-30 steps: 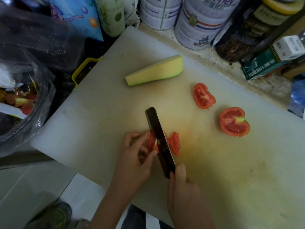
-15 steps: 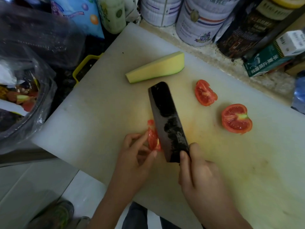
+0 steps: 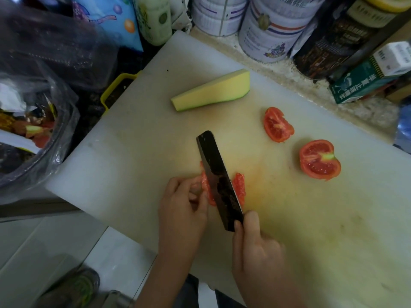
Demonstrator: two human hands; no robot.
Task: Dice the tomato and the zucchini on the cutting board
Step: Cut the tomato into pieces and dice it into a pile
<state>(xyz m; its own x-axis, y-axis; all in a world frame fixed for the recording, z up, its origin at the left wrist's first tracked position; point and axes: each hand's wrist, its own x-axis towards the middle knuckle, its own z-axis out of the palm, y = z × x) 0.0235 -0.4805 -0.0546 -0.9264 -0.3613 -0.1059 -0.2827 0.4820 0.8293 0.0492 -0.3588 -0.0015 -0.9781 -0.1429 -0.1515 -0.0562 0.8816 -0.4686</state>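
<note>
On the white cutting board (image 3: pixel 133 152), in the head view, a dark knife (image 3: pixel 219 183) is gripped at its handle end by the right hand (image 3: pixel 255 247), fingers curled round it. The tomato wedge (image 3: pixel 205 187) is pinched against the blade's left side by the fingertips of the left hand (image 3: pixel 182 210).

Half a second ago the blade was raised and tilted, its broad face shown. It has now been brought down edge-first, and a thin cut slice (image 3: pixel 239 188) lies just beside its right side. Another slice is judged to have been parted, so the tomato is only partly cut. A tomato quarter (image 3: pixel 277 125) and a tomato half (image 3: pixel 319 160) are left untouched, cut faces up, well apart from the knife.

The blade's long axis runs from the near right to the far left, tip pointing away. The zucchini (image 3: pixel 211 91) is laid at the far side of the board, pale cut face up. Its long axis runs from near left to far right, its narrow end to the left and its broad end towards the tins (image 3: pixel 269 30). It is not yet diced.
</note>
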